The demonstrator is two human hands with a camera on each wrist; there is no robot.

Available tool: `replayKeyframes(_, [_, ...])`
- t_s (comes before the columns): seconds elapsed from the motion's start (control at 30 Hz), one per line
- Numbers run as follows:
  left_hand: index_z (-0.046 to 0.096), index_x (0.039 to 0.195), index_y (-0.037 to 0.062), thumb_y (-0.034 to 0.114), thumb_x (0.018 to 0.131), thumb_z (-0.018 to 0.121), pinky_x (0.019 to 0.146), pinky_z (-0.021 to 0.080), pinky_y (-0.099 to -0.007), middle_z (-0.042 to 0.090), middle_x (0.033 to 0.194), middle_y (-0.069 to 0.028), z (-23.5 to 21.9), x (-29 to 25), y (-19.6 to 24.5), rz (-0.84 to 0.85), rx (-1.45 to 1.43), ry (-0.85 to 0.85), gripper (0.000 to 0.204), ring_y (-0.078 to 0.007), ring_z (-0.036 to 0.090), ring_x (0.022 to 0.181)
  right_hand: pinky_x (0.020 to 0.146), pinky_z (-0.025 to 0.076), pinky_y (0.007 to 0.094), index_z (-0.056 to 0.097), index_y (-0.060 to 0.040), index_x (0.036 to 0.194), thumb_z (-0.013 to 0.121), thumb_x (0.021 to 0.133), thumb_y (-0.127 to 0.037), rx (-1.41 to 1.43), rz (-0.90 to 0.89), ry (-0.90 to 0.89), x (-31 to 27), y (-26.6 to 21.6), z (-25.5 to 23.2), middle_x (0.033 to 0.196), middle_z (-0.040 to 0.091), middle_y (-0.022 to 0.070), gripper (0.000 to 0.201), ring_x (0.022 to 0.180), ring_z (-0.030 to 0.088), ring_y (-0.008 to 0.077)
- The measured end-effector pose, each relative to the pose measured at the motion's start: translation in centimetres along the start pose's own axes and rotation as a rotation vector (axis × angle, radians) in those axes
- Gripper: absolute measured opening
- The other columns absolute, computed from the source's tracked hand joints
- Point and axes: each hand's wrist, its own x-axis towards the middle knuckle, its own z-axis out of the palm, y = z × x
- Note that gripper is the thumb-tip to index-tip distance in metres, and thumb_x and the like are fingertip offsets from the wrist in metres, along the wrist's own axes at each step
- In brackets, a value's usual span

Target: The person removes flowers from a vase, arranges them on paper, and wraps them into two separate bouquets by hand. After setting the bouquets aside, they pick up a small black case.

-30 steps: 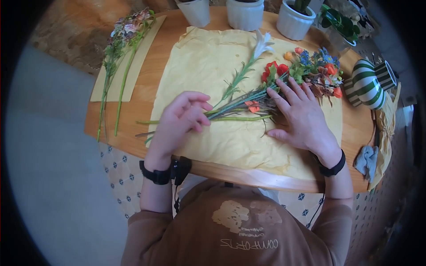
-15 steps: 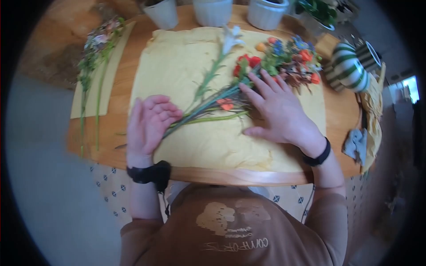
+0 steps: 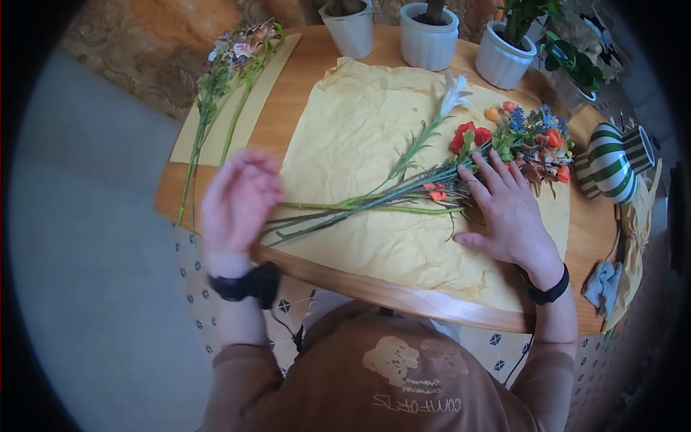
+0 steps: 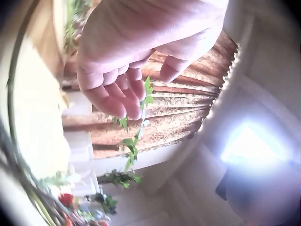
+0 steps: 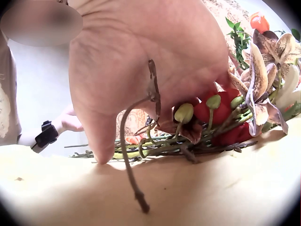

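Observation:
My right hand [image 3: 507,216] rests over a bunch of flowers, its fingers spread across the upper stems [image 3: 392,191]. In the right wrist view the thumb tip meets the paper, and a red flower [image 5: 218,108] and pale buds show beneath the palm. Mixed blue, orange and brownish blooms [image 3: 543,147] fan out past the fingertips. A white flower [image 3: 455,93] on a leafy stem lies along the bunch's far side. My left hand [image 3: 241,201] hovers by the table's left front edge, apart from the stem ends; the left wrist view shows its fingers loosely bent and empty.
Crinkled yellow paper [image 3: 338,129] lies under the bunch. More flowers [image 3: 241,54] lie on another sheet at left. White plant pots [image 3: 430,43] line the far edge. A green-striped vase [image 3: 612,165] and a grey cloth [image 3: 602,283] are at right.
My left hand has drawn back leftward from the stems to the table's edge, uncovering their lower ends. The right hand stays on the bunch. The head view has shifted.

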Motion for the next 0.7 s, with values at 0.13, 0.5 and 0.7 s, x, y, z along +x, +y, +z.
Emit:
replayKeyframes(0.13, [0.056, 0.112, 0.0022, 0.026, 0.098, 0.048, 0.064, 0.051, -0.0257, 0.061, 0.104, -0.0102, -2.8, 2.1, 6.9, 0.017, 0.711, 0.239, 0.028, -0.0140, 0.060, 0.080, 0.114, 0.021, 0.0502, 0.040, -0.0088, 0.141, 0.077, 0.068, -0.043, -0.002, -0.009, 0.001, -0.1, 0.1, -0.1, 0.147, 0.033, 0.0197, 0.089, 0.138, 0.027, 0.0387])
replayKeyframes(0.5, [0.058, 0.098, 0.0023, 0.023, 0.076, 0.069, 0.072, 0.050, -0.0364, 0.066, 0.086, -0.0159, -15.4, 13.0, 8.3, -0.161, 2.090, 0.473, 0.032, -0.0291, 0.064, 0.084, 0.114, 0.020, 0.0503, 0.039, -0.0098, 0.142, 0.074, 0.070, -0.047, -0.051, -0.017, -0.014, -0.3, 0.3, 0.2, 0.148, 0.031, 0.0201, 0.089, 0.139, 0.026, 0.0386])
replayKeyframes(0.7, [0.061, 0.091, -0.0010, 0.014, 0.077, 0.063, 0.078, 0.049, -0.0421, 0.065, 0.095, -0.0230, -16.6, 12.8, 8.5, -0.129, 2.221, 0.518, 0.021, -0.0372, 0.063, 0.088, 0.114, 0.019, 0.0506, 0.038, -0.0088, 0.142, 0.074, 0.070, -0.045, -0.028, -0.032, -0.002, -0.3, 0.5, 0.2, 0.148, 0.031, 0.0214, 0.088, 0.138, 0.026, 0.0393])
